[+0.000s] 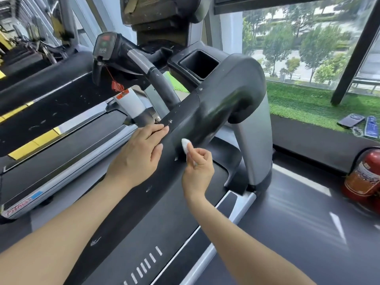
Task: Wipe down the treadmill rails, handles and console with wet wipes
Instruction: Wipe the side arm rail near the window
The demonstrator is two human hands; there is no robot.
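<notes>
A black padded side rail (207,118) of the treadmill runs from the lower middle up to a curved shoulder by a cup holder (198,63). My left hand (137,153) lies flat on the rail's top, fingers together and pointing right. My right hand (198,168) pinches a small folded white wet wipe (185,145) and presses it against the rail's side, just right of the left hand. A curved black and silver handle (153,74) with a red-buttoned control pod (104,45) rises behind. The console (156,11) is cut off at the top.
A red fire extinguisher (365,177) stands on the floor at the right. A phone (351,120) and a blue packet (372,126) lie beside artificial grass by the window. Another treadmill (41,95) is on the left. White flecks dot the rail.
</notes>
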